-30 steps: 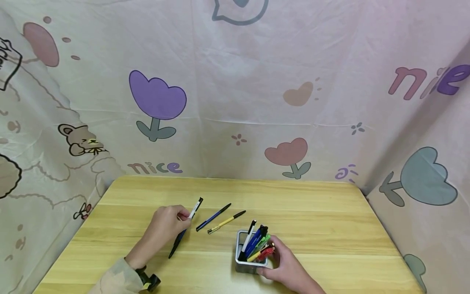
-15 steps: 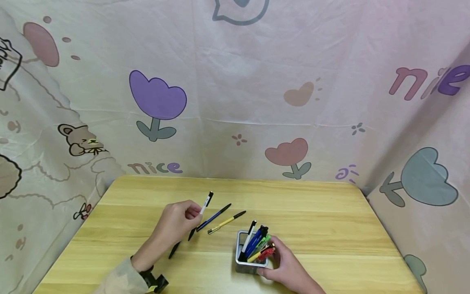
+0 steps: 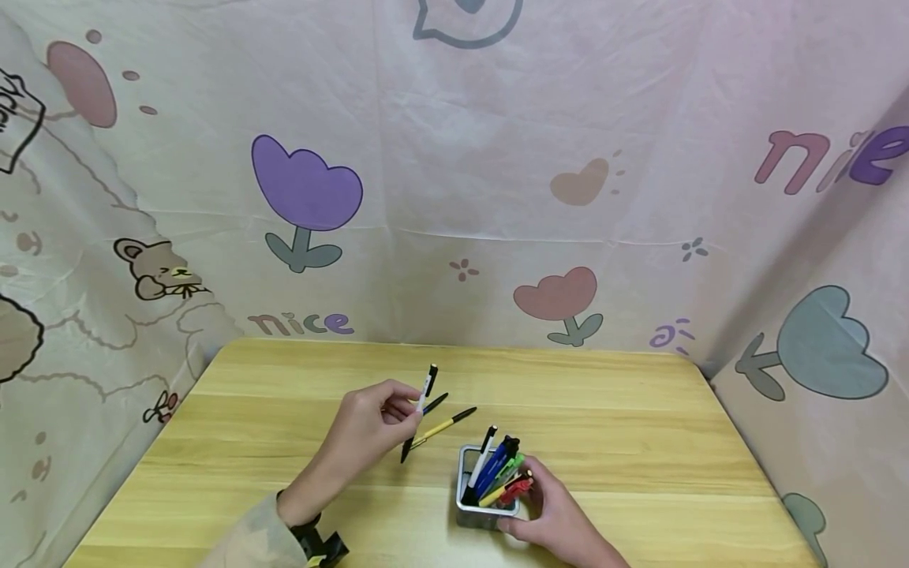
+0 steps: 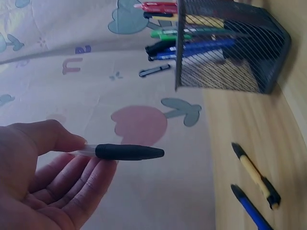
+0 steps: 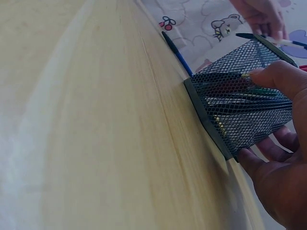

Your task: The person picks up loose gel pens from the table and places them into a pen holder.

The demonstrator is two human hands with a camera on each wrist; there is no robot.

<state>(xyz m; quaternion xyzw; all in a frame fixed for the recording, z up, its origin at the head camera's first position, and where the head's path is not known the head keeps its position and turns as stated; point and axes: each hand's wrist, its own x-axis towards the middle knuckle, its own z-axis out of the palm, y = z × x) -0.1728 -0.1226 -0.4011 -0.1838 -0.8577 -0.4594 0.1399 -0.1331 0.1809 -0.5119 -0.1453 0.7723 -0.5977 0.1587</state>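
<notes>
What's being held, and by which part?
Left grip: a white pen, by the barrel beside its black front section. Right grip: the mesh pen cup, around its right side.

head view: bright | wrist views: dimmer, softer | pale sheen on table (image 5: 105, 134)

Pen holder (image 3: 476, 518): dk. grey mesh, diamond pattern; rim silvery in head view. Inside holder: wht pen (image 3: 480, 460) w/ blk ends; blue pens (image 3: 492, 467) w/ blk tops; green pen (image 3: 510, 468); yellow pen (image 3: 493, 495) w/ blk end; red pen (image 3: 514, 491). L of holder: held pen (image 3: 425, 392), wht barrel, blk grip, blk end. Behind/L of holder: loose yellow pen (image 3: 443, 427), blk grip; loose blue pen (image 4: 248, 210), blk tip. Under holder: tabletop (image 3: 625, 442), lt. yellow wood grain. Far L of holder: sleeve (image 3: 256, 538), lt. beige. Behind holder: backdrop (image 3: 440, 142), pale pinkish-wht w/ printed motifs, incl. purple tulip (image 3: 307, 189), tan bear (image 3: 149, 272) (both L of holder), pinkish-red tulip (image 3: 557, 294), grey-blue tulip (image 3: 820, 343) (R of holder), multicol. lettering (image 3: 301, 323).
</notes>
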